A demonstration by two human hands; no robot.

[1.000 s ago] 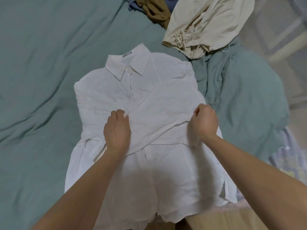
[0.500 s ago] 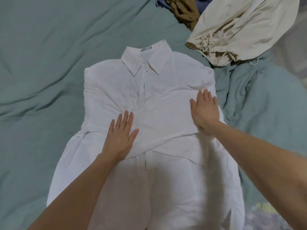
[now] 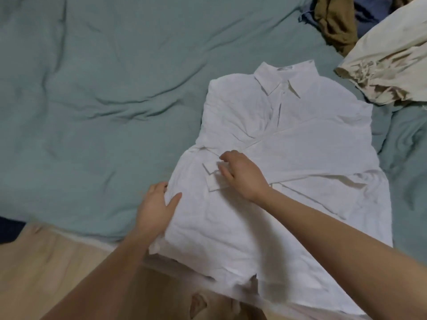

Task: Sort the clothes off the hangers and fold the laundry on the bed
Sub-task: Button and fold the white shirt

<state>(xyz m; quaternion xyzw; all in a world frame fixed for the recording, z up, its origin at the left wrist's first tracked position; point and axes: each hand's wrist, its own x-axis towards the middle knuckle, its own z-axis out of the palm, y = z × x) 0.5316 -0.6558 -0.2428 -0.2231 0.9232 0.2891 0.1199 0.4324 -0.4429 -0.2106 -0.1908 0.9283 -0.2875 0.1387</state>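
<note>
We see the white shirt (image 3: 300, 139) lying collar-up at the bed's (image 3: 97, 93) near edge, sleeves crossed over its front. Our left hand (image 3: 156, 210) grips the shirt's left side edge, thumb on top. Our right hand (image 3: 242, 174) rests on the cuff (image 3: 213, 176), fingers loosely bent, grasping nothing.

A bed covered in a rumpled, soft grey-green cotton sheet (image 3: 104, 93) carries everything here. Lying flat on it, collar toward the far side, is a white button-up collared shirt (image 3: 300, 139) with its sleeves folded across the front; its hem reaches the near edge of the bed. At the far right corner lies a crumpled cream fabric garment with a drawstring (image 3: 388, 63), just beside the shirt's shoulder. Behind that sits a bunched olive-brown cloth (image 3: 335, 24) touching a dark blue piece of clothing (image 3: 369, 12).
</note>
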